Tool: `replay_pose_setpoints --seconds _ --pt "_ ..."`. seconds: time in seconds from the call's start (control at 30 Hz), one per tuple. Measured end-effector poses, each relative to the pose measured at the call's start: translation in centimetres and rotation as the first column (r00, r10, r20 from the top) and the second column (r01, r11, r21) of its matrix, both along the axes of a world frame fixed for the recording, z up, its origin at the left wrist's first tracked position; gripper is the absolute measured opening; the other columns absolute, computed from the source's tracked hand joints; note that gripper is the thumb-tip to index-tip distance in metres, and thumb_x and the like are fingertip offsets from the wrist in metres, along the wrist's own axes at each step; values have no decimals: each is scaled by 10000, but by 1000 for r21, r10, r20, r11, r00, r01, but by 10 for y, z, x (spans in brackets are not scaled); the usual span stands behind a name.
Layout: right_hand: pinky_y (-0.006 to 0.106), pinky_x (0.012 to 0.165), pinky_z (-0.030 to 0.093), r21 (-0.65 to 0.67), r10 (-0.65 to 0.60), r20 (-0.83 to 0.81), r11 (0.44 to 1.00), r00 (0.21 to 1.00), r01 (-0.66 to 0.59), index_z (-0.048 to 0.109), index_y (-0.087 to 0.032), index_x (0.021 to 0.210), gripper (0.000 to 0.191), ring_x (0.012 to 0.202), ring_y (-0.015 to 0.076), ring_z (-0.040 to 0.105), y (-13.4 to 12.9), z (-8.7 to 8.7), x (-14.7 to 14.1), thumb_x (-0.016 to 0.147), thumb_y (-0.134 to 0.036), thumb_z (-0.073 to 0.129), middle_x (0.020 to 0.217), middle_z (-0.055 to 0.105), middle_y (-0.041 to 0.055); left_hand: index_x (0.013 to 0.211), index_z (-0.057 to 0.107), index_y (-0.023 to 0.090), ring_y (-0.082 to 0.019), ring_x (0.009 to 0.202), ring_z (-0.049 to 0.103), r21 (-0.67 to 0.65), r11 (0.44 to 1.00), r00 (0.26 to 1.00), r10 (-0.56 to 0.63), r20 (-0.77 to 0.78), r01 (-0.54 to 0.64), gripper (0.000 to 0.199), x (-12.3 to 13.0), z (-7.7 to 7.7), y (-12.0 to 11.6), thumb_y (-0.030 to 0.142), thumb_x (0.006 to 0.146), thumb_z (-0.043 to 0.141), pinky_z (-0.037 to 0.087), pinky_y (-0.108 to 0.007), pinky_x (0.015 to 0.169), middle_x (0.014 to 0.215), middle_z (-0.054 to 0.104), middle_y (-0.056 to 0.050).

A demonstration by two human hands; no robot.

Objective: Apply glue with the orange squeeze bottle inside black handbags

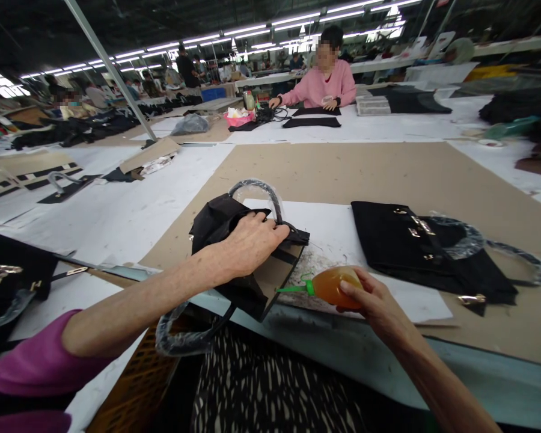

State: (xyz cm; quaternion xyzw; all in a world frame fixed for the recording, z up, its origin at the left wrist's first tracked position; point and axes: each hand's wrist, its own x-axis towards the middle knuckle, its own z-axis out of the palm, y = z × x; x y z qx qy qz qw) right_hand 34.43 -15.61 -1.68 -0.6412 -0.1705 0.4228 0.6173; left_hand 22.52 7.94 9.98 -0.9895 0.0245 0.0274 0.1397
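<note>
My left hand [255, 240] is curled over the edge of a black handbag [219, 219], which lies tilted at the table's front edge. Its fingertips are partly hidden behind the fabric. The handbag's handles [183, 337] are wrapped in clear plastic; one arches up behind my hand, the other hangs down at the front. In my right hand [369, 294] is a squeeze bottle [333, 285] of amber liquid, held on its side. Its green nozzle [293, 289] points left, close to the bag's open edge, where a tan inner face shows. Whether it touches, I cannot tell.
Another black handbag [388, 237] with metal fittings lies flat to the right. A further black bag [13, 270] is at the left. White paper [417, 300] rests on the tan board [342, 168]. Across the table a person in pink [327, 81] handles black pieces.
</note>
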Motion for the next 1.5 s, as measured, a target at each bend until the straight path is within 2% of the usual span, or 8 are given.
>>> replay_pose_setpoints --seconds 0.27,0.47,0.67,1.07,1.37,1.5 --pt "283 548 500 68 56 -2 996 998 -56 595 -212 980 330 753 234 569 -1 7 -18 753 -442 666 863 601 35 1008 488 160 -258 912 542 -17 1000 1000 12 -5 -12 192 -1 -1 -1 184 820 520 408 -381 783 927 616 -97" --pt "287 555 498 60 60 -47 997 997 -57 602 -209 993 349 749 233 569 -2 12 -30 742 -437 682 874 602 51 975 489 167 -250 875 550 -23 1000 1000 7 18 -7 134 -3 -1 -1 153 843 470 407 -363 749 895 625 -90" --pt "278 539 489 53 65 -61 997 996 -62 605 -220 977 332 736 228 557 -5 12 -39 741 -442 678 872 600 47 1012 490 164 -245 886 543 -39 999 1000 24 -6 -24 167 -3 -2 -1 151 846 477 392 -356 746 916 628 -99" --pt "295 529 519 6 -95 -183 995 978 98 590 -204 1032 442 774 262 599 -9 0 -34 704 -474 714 927 614 79 996 485 166 -249 875 546 -26 1000 1000 14 10 -14 163 -1 -5 1 149 833 487 403 -358 750 901 630 -91" --pt "269 522 506 -8 -68 -232 998 970 68 604 -212 1022 420 780 250 592 -14 11 -46 711 -473 711 901 617 66 984 483 164 -253 867 546 -24 1000 1000 1 27 -1 154 1 -6 2 140 832 481 405 -362 740 890 627 -91" --pt "265 525 501 14 -65 -152 998 986 68 587 -205 1002 382 744 222 563 -15 17 -52 734 -456 691 878 606 58 983 489 165 -256 866 552 -23 1000 1000 5 25 -5 158 2 -5 2 133 829 474 407 -365 738 876 630 -90"
